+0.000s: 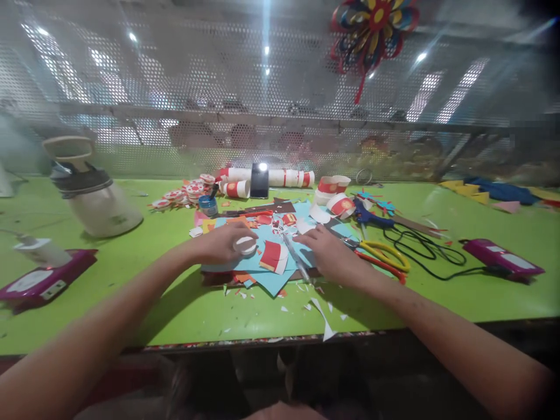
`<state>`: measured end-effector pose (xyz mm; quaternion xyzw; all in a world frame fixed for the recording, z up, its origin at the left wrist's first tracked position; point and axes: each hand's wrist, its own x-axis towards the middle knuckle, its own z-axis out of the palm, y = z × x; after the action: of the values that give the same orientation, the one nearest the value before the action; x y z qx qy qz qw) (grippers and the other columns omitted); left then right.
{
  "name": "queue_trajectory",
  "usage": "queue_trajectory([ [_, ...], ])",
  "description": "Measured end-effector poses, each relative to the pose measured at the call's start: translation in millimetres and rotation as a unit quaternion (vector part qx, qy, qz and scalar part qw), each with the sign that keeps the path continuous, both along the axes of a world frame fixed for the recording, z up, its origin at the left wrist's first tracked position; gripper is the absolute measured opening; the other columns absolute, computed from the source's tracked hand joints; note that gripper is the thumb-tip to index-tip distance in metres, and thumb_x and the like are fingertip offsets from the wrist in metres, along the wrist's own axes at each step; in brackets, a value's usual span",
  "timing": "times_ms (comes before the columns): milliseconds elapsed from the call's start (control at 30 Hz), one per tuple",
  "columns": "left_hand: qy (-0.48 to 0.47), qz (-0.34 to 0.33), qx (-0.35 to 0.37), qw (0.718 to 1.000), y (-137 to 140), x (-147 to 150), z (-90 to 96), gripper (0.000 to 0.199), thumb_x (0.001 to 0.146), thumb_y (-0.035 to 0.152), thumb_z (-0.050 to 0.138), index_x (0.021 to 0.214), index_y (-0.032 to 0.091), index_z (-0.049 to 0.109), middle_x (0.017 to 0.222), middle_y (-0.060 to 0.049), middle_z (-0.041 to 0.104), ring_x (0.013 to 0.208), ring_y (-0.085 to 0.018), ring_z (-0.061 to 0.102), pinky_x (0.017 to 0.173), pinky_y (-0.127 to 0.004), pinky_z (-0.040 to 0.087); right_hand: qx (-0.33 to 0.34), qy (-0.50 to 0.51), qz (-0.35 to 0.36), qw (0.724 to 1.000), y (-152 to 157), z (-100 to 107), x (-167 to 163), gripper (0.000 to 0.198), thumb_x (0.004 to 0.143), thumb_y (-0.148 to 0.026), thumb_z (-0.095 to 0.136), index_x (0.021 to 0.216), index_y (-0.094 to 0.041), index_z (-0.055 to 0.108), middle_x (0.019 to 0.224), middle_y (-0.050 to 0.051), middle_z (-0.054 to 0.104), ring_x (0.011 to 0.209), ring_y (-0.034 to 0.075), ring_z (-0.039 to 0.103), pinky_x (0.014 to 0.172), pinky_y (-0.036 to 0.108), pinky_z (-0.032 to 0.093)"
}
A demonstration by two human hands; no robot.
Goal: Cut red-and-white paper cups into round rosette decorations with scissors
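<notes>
My left hand is closed round a small round white piece, held over the left part of the light blue paper sheets. My right hand rests over the sheets' right side, fingers stretched forward and down. Its fingertips are close to white paper cut-outs and a clear pen-like stick. Between both hands lies a red and white paper piece. Small red and white scraps are scattered behind it. Yellow-and-red-handled scissors lie beside my right forearm.
A large bottle and a purple power strip stand left. Behind are patterned red and white discs, a blue jar, a phone, paper cups and a blue glue gun. A black cord runs right.
</notes>
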<state>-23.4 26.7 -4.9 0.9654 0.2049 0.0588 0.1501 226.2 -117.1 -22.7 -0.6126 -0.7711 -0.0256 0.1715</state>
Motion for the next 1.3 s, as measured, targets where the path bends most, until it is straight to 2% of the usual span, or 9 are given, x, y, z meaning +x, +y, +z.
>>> queue_trajectory([
  [167,-0.03,0.011,0.051,0.998,-17.8,2.7,-0.6,0.029,0.08,0.026,0.056,0.106,0.019,0.067,0.126,-0.013,0.053,0.117,-0.028,0.048,0.097,-0.042,0.04,-0.035,0.095,-0.045,0.994,18.5,6.2,-14.3,0.037,0.086,-0.013,0.048,0.119,-0.013,0.065,0.082,0.01,0.071,0.073,0.021,0.06,0.065,0.03,0.042],
  [300,-0.034,0.012,0.064,0.997,-33.6,17.7,-5.9,0.027,0.088,0.028,0.047,0.086,0.017,0.071,0.104,-0.011,0.06,0.1,-0.025,0.053,0.092,-0.042,0.041,-0.07,0.174,-0.046,0.981,27.9,1.4,-23.9,0.034,0.084,-0.019,0.054,0.114,-0.012,0.068,0.073,0.007,0.071,0.065,0.019,0.06,0.06,0.028,0.041],
  [433,-0.043,0.056,0.013,0.997,-43.9,32.2,-12.2,0.029,0.086,0.035,0.052,0.07,0.015,0.066,0.088,-0.008,0.059,0.088,-0.023,0.053,0.08,-0.036,0.043,-0.078,0.264,-0.055,0.96,31.1,-8.3,-26.9,0.033,0.081,-0.018,0.058,0.111,-0.012,0.068,0.065,0.004,0.067,0.059,0.017,0.056,0.058,0.028,0.04],
  [533,-0.074,0.099,-0.068,0.99,-46.7,33.1,-9.6,0.023,0.082,0.035,0.056,0.074,0.015,0.065,0.081,-0.005,0.057,0.079,-0.02,0.052,0.071,-0.032,0.043,-0.079,0.345,-0.057,0.933,30.5,-10.3,-28.1,0.029,0.077,-0.013,0.059,0.104,-0.013,0.07,0.058,-0.001,0.059,0.055,0.014,0.051,0.056,0.027,0.039],
  [633,-0.123,0.102,-0.197,0.967,-47.9,26.8,-1.0,0.024,0.083,0.037,0.057,0.082,0.016,0.066,0.082,-0.004,0.06,0.075,-0.017,0.053,0.07,-0.03,0.043,-0.077,0.442,-0.054,0.892,27.5,-4.6,-28.9,0.027,0.081,-0.018,0.058,0.106,-0.014,0.066,0.056,-0.005,0.053,0.052,0.012,0.049,0.053,0.025,0.04],
  [800,-0.144,0.073,-0.491,0.856,-54.2,17.7,14.8,0.025,0.081,0.039,0.064,0.092,0.017,0.064,0.084,-0.004,0.066,0.07,-0.015,0.058,0.062,-0.025,0.046,-0.091,0.575,-0.035,0.812,20.7,11.8,-27.3,0.037,0.09,-0.04,0.051,0.117,-0.015,0.055,0.067,-0.001,0.058,0.052,0.011,0.051,0.047,0.024,0.042],
  [967,-0.134,0.068,-0.525,0.838,-60.7,19.4,27.0,0.02,0.079,0.034,0.068,0.089,0.017,0.065,0.073,-0.003,0.065,0.058,-0.011,0.056,0.054,-0.021,0.044,-0.171,0.719,0.033,0.673,14.5,20.0,-20.0,0.046,0.074,-0.03,0.076,0.115,-0.017,0.059,0.067,-0.003,0.057,0.057,0.01,0.051,0.048,0.022,0.04],
  [1067,-0.153,0.082,-0.531,0.83,-62.5,22.8,29.5,0.017,0.079,0.033,0.069,0.082,0.017,0.064,0.067,0.0,0.061,0.053,-0.008,0.051,0.049,-0.018,0.04,-0.183,0.718,0.061,0.669,10.5,21.7,-14.0,0.045,0.069,-0.021,0.079,0.111,-0.018,0.064,0.064,-0.005,0.056,0.054,0.008,0.047,0.049,0.021,0.039],
  [1300,-0.234,0.151,-0.569,0.774,-72.2,31.0,26.6,0.022,0.066,0.028,0.079,0.074,0.017,0.061,0.059,0.003,0.057,0.048,-0.007,0.046,0.044,-0.017,0.034,-0.142,0.72,0.069,0.676,6.0,24.8,-7.5,0.045,0.07,-0.016,0.078,0.113,-0.017,0.064,0.063,-0.007,0.055,0.053,0.006,0.046,0.048,0.018,0.038],
])
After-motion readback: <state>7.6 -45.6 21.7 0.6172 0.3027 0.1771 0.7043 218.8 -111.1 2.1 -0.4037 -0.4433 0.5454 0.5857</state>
